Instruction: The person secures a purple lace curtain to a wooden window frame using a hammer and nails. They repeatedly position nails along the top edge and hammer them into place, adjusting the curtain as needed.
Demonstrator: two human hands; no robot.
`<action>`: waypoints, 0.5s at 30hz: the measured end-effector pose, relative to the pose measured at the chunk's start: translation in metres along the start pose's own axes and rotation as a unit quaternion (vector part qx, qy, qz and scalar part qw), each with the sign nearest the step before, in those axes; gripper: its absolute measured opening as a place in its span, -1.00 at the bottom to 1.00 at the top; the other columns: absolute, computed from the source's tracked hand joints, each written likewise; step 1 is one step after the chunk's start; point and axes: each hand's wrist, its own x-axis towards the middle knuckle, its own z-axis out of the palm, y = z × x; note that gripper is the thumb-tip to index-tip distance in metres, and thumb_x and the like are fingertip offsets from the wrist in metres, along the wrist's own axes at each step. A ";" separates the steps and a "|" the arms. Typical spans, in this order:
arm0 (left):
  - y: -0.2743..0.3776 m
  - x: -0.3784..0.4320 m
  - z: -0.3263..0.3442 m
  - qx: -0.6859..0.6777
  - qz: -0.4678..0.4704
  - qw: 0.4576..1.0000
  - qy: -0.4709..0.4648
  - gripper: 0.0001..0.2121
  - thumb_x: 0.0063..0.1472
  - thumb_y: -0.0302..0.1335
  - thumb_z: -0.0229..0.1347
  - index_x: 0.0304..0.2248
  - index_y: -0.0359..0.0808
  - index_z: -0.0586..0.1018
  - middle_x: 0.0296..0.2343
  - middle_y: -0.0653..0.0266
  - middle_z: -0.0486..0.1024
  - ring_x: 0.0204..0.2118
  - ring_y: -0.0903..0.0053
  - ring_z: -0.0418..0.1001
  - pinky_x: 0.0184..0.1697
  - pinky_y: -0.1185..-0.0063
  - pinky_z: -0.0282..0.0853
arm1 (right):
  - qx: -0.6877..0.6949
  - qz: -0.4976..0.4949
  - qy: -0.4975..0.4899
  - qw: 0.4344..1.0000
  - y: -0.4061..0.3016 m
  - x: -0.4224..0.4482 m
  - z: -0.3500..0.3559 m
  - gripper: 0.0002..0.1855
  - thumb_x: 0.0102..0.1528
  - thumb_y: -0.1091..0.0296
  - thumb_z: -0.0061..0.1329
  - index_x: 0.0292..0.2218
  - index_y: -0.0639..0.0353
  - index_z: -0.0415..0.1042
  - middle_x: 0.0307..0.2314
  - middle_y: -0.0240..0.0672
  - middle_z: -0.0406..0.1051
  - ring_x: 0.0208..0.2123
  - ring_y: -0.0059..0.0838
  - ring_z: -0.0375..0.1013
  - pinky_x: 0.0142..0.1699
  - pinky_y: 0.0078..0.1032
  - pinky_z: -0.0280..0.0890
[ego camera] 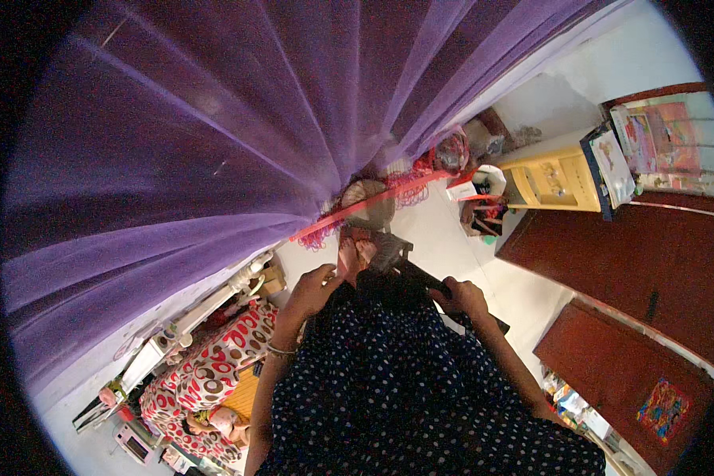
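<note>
My left hand [316,288] is beside the dark cloth at my left knee, fingers bent; whether it grips the cloth cannot be told. On the other side, my right hand [465,297] curls around a black edge [425,275], whose full shape is hidden by my body. A dark dress with white dots [392,369] covers my lap and front. Between the hands, bare feet [357,253] show below the hem. A round, dim object [369,205] lies just beyond them, partly crossed by a red strip [357,208] with pink and purple fringe.
A sheer purple curtain [214,119] spans ahead. Rightward are a yellow cabinet [571,178], a white and red box [482,181] and brown tabletops [630,262]. At left, a dotted cloth [208,381] covers a bed, with a small figure [220,419], person or doll unclear.
</note>
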 end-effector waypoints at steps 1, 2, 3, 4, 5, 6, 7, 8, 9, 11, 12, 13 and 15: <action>0.010 0.005 0.002 -0.031 0.017 0.999 0.010 -0.61 0.25 -0.26 0.07 -0.06 -0.40 0.43 -0.20 -0.04 0.53 -0.16 0.23 0.54 -0.11 0.44 0.44 | 0.016 -0.041 0.028 0.999 0.000 0.000 -0.001 -0.41 0.06 -0.27 -0.04 -0.33 0.20 0.48 -0.57 -0.03 0.49 -0.46 -0.02 0.52 -0.35 -0.18 0.41; 0.021 0.011 0.004 -0.060 0.036 0.997 0.020 -0.60 0.25 -0.25 0.07 -0.06 -0.39 0.43 -0.19 -0.03 0.53 -0.19 0.26 0.55 -0.15 0.46 0.45 | 0.010 -0.062 0.028 0.998 -0.002 0.000 -0.004 -0.42 0.07 -0.26 -0.04 -0.33 0.19 0.47 -0.57 -0.03 0.49 -0.46 -0.01 0.52 -0.35 -0.18 0.41; 0.030 0.016 0.004 -0.088 0.057 0.994 0.033 -0.60 0.26 -0.24 0.07 -0.06 -0.39 0.43 -0.19 -0.01 0.53 -0.23 0.28 0.56 -0.18 0.48 0.47 | 0.004 -0.085 0.031 0.996 -0.009 0.000 -0.011 -0.43 0.07 -0.25 -0.05 -0.34 0.18 0.47 -0.57 -0.03 0.48 -0.46 0.00 0.52 -0.34 -0.18 0.41; 0.033 0.024 0.005 -0.128 0.035 0.991 0.008 -0.58 0.26 -0.23 0.07 -0.03 -0.39 0.41 -0.19 0.04 0.52 -0.28 0.34 0.56 -0.27 0.51 0.48 | -0.004 -0.094 0.029 0.995 -0.027 -0.006 -0.026 -0.43 0.08 -0.25 -0.06 -0.32 0.18 0.46 -0.57 -0.02 0.48 -0.46 0.01 0.51 -0.34 -0.18 0.40; 0.036 0.029 0.006 -0.167 0.014 0.986 -0.016 -0.55 0.26 -0.21 0.07 0.00 -0.38 0.40 -0.18 0.09 0.52 -0.34 0.40 0.55 -0.35 0.54 0.49 | 0.020 -0.145 0.047 0.988 -0.025 -0.005 -0.022 -0.44 0.09 -0.24 -0.06 -0.30 0.17 0.46 -0.57 -0.01 0.48 -0.46 0.01 0.51 -0.34 -0.16 0.40; 0.051 0.027 0.000 -0.145 -0.006 0.989 -0.015 -0.44 0.24 -0.15 0.08 0.10 -0.33 0.29 -0.17 0.14 0.48 -0.42 0.44 0.51 -0.47 0.57 0.48 | 0.017 -0.152 0.042 0.987 -0.031 -0.004 -0.025 -0.44 0.09 -0.24 -0.06 -0.30 0.17 0.45 -0.55 -0.01 0.48 -0.45 0.01 0.51 -0.33 -0.15 0.40; 0.038 0.032 0.001 -0.183 -0.024 0.982 -0.045 -0.35 0.20 -0.09 0.10 0.13 -0.33 0.21 -0.15 0.10 0.46 -0.38 0.41 0.51 -0.42 0.56 0.50 | 0.021 -0.159 0.039 0.986 -0.040 -0.004 -0.024 -0.44 0.09 -0.25 -0.07 -0.30 0.17 0.45 -0.54 -0.01 0.49 -0.44 0.01 0.51 -0.32 -0.14 0.39; 0.026 0.036 0.009 -0.234 -0.046 0.968 -0.075 -0.26 0.17 -0.04 0.12 0.16 -0.33 0.13 -0.14 0.06 0.45 -0.34 0.37 0.51 -0.37 0.55 0.53 | -0.002 -0.175 0.045 0.984 -0.044 -0.005 -0.027 -0.46 0.10 -0.24 -0.08 -0.31 0.16 0.45 -0.53 -0.02 0.49 -0.43 0.00 0.51 -0.31 -0.13 0.39; 0.029 0.032 0.008 -0.237 -0.022 0.971 -0.025 -0.30 0.14 -0.04 0.15 0.11 -0.33 0.21 -0.14 0.09 0.45 -0.27 0.39 0.49 -0.30 0.51 0.49 | -0.020 -0.195 0.056 0.979 -0.044 -0.004 -0.024 -0.47 0.11 -0.23 -0.09 -0.31 0.16 0.45 -0.52 -0.04 0.49 -0.43 0.00 0.50 -0.31 -0.12 0.38; 0.038 0.020 0.011 -0.244 0.030 0.966 0.079 -0.36 0.08 -0.05 0.22 0.01 -0.32 0.36 -0.15 0.16 0.46 -0.13 0.41 0.43 -0.15 0.43 0.43 | -0.029 -0.229 0.067 0.971 -0.014 0.025 0.003 -0.48 0.11 -0.22 -0.09 -0.30 0.15 0.45 -0.51 -0.06 0.49 -0.43 0.00 0.50 -0.31 -0.10 0.37; 0.016 0.027 0.015 -0.245 0.094 0.962 0.075 -0.39 0.09 -0.04 0.21 -0.02 -0.32 0.37 -0.21 0.20 0.48 -0.23 0.42 0.47 -0.22 0.47 0.44 | -0.026 -0.240 0.062 0.969 -0.035 0.017 -0.019 -0.49 0.10 -0.21 -0.08 -0.29 0.13 0.44 -0.52 -0.06 0.49 -0.43 0.01 0.50 -0.31 -0.10 0.36; 0.003 0.032 0.017 -0.207 0.116 0.966 0.106 -0.37 0.08 -0.04 0.22 -0.02 -0.33 0.35 -0.25 0.19 0.48 -0.26 0.42 0.47 -0.24 0.47 0.44 | -0.025 -0.247 0.054 0.967 -0.057 -0.003 -0.045 -0.50 0.10 -0.20 -0.07 -0.28 0.12 0.44 -0.53 -0.07 0.49 -0.43 0.01 0.49 -0.31 -0.09 0.36; 0.000 0.029 0.016 -0.174 0.098 0.968 0.151 -0.30 0.08 0.03 0.18 0.03 -0.35 0.32 -0.25 0.09 0.50 -0.23 0.30 0.48 -0.19 0.41 0.41 | -0.066 -0.258 0.035 0.963 -0.058 0.010 -0.050 -0.51 0.09 -0.20 -0.07 -0.21 0.05 0.41 -0.53 -0.07 0.48 -0.42 0.02 0.49 -0.32 -0.09 0.35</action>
